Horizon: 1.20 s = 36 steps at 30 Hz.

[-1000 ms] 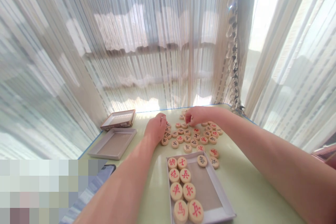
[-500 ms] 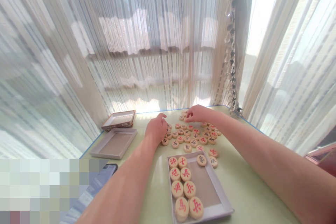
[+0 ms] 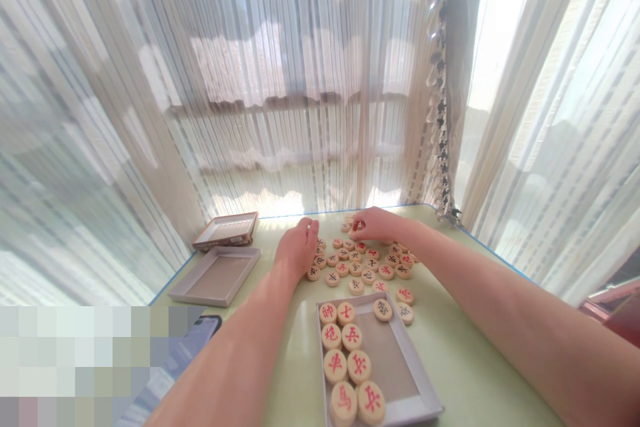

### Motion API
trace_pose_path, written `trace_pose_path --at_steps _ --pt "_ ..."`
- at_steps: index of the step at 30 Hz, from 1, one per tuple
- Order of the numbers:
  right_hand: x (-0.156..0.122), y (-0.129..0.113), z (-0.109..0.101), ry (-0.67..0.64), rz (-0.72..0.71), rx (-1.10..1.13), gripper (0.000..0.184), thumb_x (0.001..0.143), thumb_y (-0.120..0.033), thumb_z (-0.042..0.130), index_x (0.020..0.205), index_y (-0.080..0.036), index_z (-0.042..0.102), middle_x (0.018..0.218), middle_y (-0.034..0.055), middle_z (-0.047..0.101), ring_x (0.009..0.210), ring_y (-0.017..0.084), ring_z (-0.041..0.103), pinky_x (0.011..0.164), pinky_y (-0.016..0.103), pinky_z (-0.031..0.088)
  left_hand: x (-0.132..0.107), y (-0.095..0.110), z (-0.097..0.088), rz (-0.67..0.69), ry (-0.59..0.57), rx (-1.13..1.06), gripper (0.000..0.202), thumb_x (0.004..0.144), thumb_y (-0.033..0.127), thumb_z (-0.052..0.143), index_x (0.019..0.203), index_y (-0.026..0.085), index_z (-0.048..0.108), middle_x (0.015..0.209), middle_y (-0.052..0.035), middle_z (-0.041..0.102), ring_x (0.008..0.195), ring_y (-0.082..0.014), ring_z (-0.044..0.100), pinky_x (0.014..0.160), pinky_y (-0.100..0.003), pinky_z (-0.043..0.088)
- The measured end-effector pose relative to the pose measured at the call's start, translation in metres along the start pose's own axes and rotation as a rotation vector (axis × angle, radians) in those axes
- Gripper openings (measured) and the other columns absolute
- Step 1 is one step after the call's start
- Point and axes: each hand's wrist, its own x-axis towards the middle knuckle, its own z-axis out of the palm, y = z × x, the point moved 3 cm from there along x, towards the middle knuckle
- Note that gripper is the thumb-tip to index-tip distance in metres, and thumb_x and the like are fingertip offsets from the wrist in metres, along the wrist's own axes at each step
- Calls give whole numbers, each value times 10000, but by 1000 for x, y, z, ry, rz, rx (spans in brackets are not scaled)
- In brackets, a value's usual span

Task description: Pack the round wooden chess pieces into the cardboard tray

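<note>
Many round wooden xiangqi pieces [image 3: 355, 268] with red or black characters lie spread over the table. My right hand [image 3: 377, 223] is at the far end of the spread, fingertips pinched down on a xiangqi piece that they partly cover. To the left, my left hand [image 3: 296, 243] rests at the edge of the spread with its fingers drawn together; what they hold, if anything, is hidden. Nearer to me is an open box tray [image 3: 425, 383]. Red pieces fill two columns along its left side, and one black piece [image 3: 383, 309] sits in its upper right corner.
An empty grey box tray [image 3: 233, 290] and a box part with a brown edge [image 3: 250, 230] stand at the left of the green table [image 3: 295, 340]. A phone [image 3: 213, 325] lies near my left forearm. Sheer curtains [image 3: 310, 113] hang behind the table.
My right hand has moved slightly down and toward me, its fingers lower over the pieces. The left hand's fingers have drawn closer together. The tray's pieces are the same.
</note>
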Motion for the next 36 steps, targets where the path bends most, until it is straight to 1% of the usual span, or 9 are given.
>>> trace_pose_path --at_steps 4,7,9,12,21,26,29,32,36 --pt "1 4 0 24 58 8 278 746 -408 473 717 -209 665 693 25 635 598 146 543 501 242 364 0 0 0 9 -1 11 427 895 462 188 901 214 536 753 -42 651 707 -178 595 610 -272 386" --pt "1 8 -3 102 91 -24 300 769 -375 431 863 -212 665 790 41 648 666 162 557 533 249 368 0 2 -1 -2 -2 17 415 895 454 198 891 219 540 750 -40 654 702 -179 595 605 -272 385" --pt "1 10 -3 126 107 -41 319 755 -381 456 965 -235 646 886 44 650 732 176 569 557 251 376 0 3 -2 -11 -2 20 400 894 444 214 884 220 545 754 -42 657 700 -177 597 604 -270 387" --pt "1 10 -1 109 115 -53 313 714 -405 515 958 -268 655 943 35 647 769 187 579 565 250 388 -1 5 -3 -37 2 22 381 895 419 238 864 214 558 767 -47 662 710 -174 602 617 -268 397" --pt "1 9 1 74 100 -36 337 627 -438 607 880 -221 658 853 38 654 728 184 579 551 250 395 0 5 -3 -58 -3 0 383 898 389 237 840 203 566 767 -34 666 712 -160 606 655 -269 419" --pt "1 10 2 67 61 -33 315 645 -455 597 844 -220 666 803 27 649 701 170 568 549 247 376 0 4 -2 -51 -9 40 374 899 362 241 876 206 580 777 -35 661 739 -168 601 684 -278 427" --pt "-2 0 -4 142 -18 8 348 679 -502 558 835 -207 656 766 20 629 673 153 548 551 244 364 1 4 -1 25 37 109 338 882 336 301 857 206 612 858 -47 659 852 -187 577 779 -302 423" --pt "-8 -21 -9 234 -150 62 347 706 -499 538 863 -207 642 750 8 609 645 128 523 543 229 348 3 4 -1 134 130 148 267 831 340 421 818 211 655 980 -49 638 981 -207 518 877 -316 396" --pt "-14 -50 -10 260 -290 -1 296 710 -466 554 833 -211 642 792 9 633 669 127 532 559 226 347 0 9 -2 201 158 132 267 811 337 455 756 208 682 882 -49 660 918 -200 529 866 -312 407"
